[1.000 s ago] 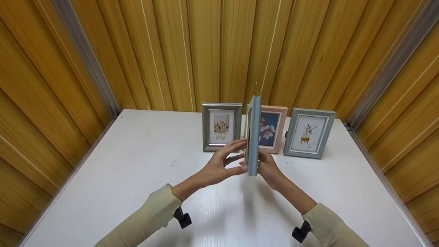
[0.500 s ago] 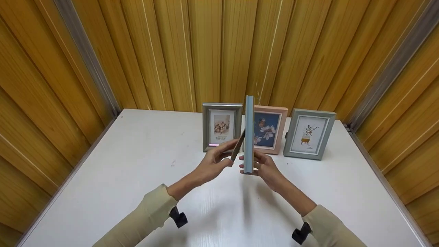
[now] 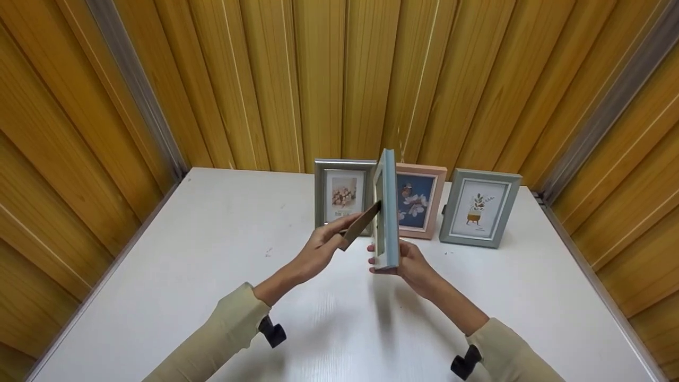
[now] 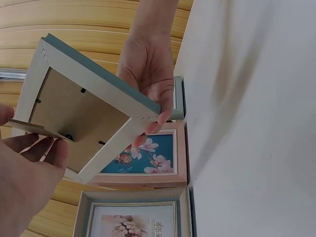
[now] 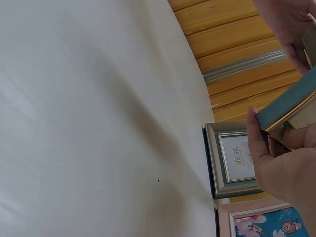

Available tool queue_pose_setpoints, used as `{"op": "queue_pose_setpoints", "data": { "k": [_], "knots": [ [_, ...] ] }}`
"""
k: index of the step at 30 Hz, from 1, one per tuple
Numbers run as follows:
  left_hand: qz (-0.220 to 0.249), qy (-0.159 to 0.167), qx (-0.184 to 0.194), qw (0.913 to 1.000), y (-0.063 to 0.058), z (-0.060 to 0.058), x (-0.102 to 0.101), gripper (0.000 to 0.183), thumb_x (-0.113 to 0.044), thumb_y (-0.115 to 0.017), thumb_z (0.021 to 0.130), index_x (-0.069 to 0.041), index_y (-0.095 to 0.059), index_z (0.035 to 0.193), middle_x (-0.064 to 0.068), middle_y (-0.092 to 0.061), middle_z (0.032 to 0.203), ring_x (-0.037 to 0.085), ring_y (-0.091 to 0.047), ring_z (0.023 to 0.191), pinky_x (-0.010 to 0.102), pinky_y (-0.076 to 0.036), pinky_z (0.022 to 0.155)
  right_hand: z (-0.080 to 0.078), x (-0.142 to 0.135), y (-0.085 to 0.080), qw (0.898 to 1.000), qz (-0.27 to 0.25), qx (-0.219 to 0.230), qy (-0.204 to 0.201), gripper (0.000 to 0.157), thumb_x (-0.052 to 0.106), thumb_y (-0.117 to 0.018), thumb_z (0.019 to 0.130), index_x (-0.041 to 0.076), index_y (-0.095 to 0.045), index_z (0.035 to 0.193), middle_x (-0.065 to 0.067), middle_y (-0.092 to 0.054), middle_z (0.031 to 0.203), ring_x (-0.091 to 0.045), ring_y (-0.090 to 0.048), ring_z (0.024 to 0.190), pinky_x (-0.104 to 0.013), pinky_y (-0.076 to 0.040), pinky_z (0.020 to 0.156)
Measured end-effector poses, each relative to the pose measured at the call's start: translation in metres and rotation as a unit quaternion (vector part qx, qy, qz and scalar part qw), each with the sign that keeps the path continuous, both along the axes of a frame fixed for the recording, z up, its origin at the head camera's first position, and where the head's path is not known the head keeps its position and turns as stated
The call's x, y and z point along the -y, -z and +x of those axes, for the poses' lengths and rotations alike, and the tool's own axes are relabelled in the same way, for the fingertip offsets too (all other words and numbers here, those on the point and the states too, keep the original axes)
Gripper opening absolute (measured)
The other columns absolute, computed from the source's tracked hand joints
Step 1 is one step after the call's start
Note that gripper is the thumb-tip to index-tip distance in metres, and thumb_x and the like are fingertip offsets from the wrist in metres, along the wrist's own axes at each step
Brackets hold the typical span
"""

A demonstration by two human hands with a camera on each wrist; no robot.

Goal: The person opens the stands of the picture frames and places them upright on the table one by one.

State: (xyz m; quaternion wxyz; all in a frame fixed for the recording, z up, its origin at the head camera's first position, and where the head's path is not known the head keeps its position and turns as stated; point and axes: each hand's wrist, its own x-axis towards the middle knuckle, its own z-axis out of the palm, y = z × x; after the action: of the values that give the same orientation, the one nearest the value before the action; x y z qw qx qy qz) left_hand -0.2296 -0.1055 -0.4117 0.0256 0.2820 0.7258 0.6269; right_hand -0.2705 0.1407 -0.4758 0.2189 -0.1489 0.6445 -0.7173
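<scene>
A light-blue picture frame [image 3: 391, 212] is held upright above the table, turned nearly edge-on in the head view. Its brown backing board [image 4: 64, 106], set in a pale border, shows in the left wrist view. My right hand [image 3: 416, 268] grips the frame by its lower part, fingers reaching round the bottom edge. A brown support leg [image 3: 362, 225] sticks out at an angle from the back, joined to the board at a dark hinge [image 4: 69, 137]. My left hand [image 3: 314, 253] pinches this leg between thumb and fingers. The frame's front is mostly hidden.
Behind the hands, a silver-grey frame [image 3: 319, 199], a pink frame [image 3: 436, 204] with a blossom picture and a grey-green frame [image 3: 508, 209] with a plant picture stand in a row on the white table [image 3: 238, 223]. Wood-look panels [image 3: 318, 79] enclose the back and sides.
My left hand, first at the frame's back, has swung the support leg outward and shifted slightly left. The frame moved left and turned a little, showing more of its back. Standing frames stay put.
</scene>
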Motion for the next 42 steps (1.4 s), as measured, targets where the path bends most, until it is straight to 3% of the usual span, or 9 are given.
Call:
{"op": "queue_pose_setpoints", "data": {
  "k": [5,9,15,18,22,30,34,42],
  "knots": [
    [0.001,0.007,-0.007,1.0,-0.001,0.002,0.0,0.056,-0.009,-0.037,0.099,-0.003,-0.042,0.155,0.02,-0.049,0.153,0.039,-0.053,0.133,0.04,-0.046,0.1,0.001,-0.001,-0.001,1.0,0.006,0.004,0.02,0.059,-0.002,-0.05,0.102,-0.002,-0.028,0.157,-0.017,-0.063,0.138,-0.022,-0.071,0.11,-0.044,-0.058,0.099],
    [0.015,0.009,-0.013,0.9998,-0.001,0.001,-0.001,0.056,-0.008,-0.045,0.099,-0.003,-0.042,0.154,0.019,-0.045,0.156,0.042,-0.052,0.134,0.043,-0.05,0.103,0.0,-0.001,0.0,0.998,0.016,0.006,0.06,0.056,0.001,-0.052,0.103,-0.002,-0.033,0.156,-0.018,-0.064,0.138,-0.025,-0.072,0.113,-0.046,-0.057,0.099],
    [-0.004,-0.046,-0.075,0.9961,-0.012,0.0,-0.005,0.054,-0.007,-0.053,0.097,-0.006,-0.048,0.151,0.012,-0.04,0.162,0.033,-0.042,0.146,0.057,-0.042,0.114,-0.003,-0.001,0.001,0.992,0.022,0.004,0.123,0.058,0.004,-0.057,0.102,-0.003,-0.036,0.155,-0.011,-0.069,0.13,-0.014,-0.073,0.101,-0.033,-0.061,0.088],
    [-0.006,-0.072,-0.092,0.9932,-0.022,0.001,-0.009,0.048,-0.012,-0.056,0.101,-0.007,-0.051,0.149,0.012,-0.045,0.159,0.033,-0.042,0.145,0.055,-0.043,0.114,-0.004,-0.001,0.003,0.988,0.025,0.004,0.151,0.058,0.004,-0.06,0.1,-0.003,-0.039,0.154,-0.008,-0.069,0.127,-0.009,-0.07,0.097,-0.03,-0.061,0.083],
    [-0.015,-0.1,-0.1,0.9899,-0.028,0.004,-0.012,0.05,-0.019,-0.064,0.1,-0.009,-0.053,0.147,0.012,-0.052,0.152,0.031,-0.049,0.138,0.047,-0.048,0.11,-0.004,0.0,0.007,0.982,0.031,0.007,0.184,0.055,0.002,-0.061,0.1,0.001,-0.044,0.152,-0.014,-0.067,0.133,-0.01,-0.07,0.098,-0.032,-0.062,0.084],
    [-0.02,-0.141,-0.104,0.9843,-0.018,0.005,-0.014,0.059,-0.018,-0.077,0.091,-0.011,-0.055,0.146,0.012,-0.061,0.14,0.028,-0.056,0.126,0.048,-0.055,0.1,-0.006,-0.004,0.014,0.971,0.018,0.005,0.238,0.05,-0.003,-0.059,0.099,0.0,-0.05,0.148,-0.02,-0.066,0.134,-0.011,-0.072,0.096,-0.033,-0.062,0.085],
    [-0.012,-0.16,-0.094,0.9826,-0.013,0.002,-0.013,0.058,-0.012,-0.075,0.091,-0.01,-0.055,0.146,0.014,-0.063,0.134,0.031,-0.06,0.12,0.051,-0.056,0.098,-0.006,-0.005,0.015,0.968,0.014,0.011,0.25,0.049,-0.002,-0.061,0.098,0.001,-0.053,0.147,-0.016,-0.068,0.133,-0.01,-0.071,0.1,-0.034,-0.062,0.088],
    [-0.022,-0.213,-0.081,0.9733,-0.004,0.0,-0.011,0.055,-0.01,-0.068,0.095,-0.006,-0.052,0.148,0.02,-0.068,0.121,0.032,-0.07,0.103,0.041,-0.062,0.085,-0.006,-0.002,0.02,0.963,-0.009,0.016,0.27,0.05,-0.002,-0.064,0.096,0.0,-0.054,0.145,-0.014,-0.069,0.132,-0.009,-0.071,0.1,-0.032,-0.062,0.084]
  ]
}}
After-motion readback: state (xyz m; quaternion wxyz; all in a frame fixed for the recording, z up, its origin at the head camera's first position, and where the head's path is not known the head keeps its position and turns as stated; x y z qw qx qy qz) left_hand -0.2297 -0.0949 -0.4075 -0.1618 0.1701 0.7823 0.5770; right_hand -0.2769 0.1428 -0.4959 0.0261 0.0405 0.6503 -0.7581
